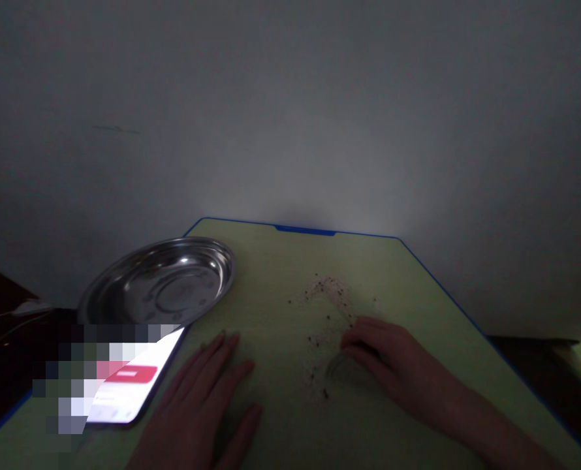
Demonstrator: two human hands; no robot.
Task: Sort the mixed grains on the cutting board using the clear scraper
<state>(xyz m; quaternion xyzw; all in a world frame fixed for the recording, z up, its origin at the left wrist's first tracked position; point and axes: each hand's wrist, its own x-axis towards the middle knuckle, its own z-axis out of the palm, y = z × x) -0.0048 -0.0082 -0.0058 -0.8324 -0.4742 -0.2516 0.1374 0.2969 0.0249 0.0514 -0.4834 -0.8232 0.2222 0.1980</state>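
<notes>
My left hand (197,398) lies flat on the table with its fingers spread, holding nothing, just right of a lit phone (124,391). On the right, my right hand (378,346) has its fingers curled and pressed together at the tabletop, beside a scatter of pale grains with dark bits (327,287). A faint curved, pale shape (337,365) shows below its fingertips. Whether the fingers hold that shape or anything else is too dim to make out. More grains and dark specks lie in a loose trail toward me, left of this hand.
A wide, shiny metal basin (177,284) stands at the left table edge, behind the phone. The pale green table (266,261) has a blue rim and meets a grey wall (290,117) at the back. White cables (21,310) lie beyond its left side.
</notes>
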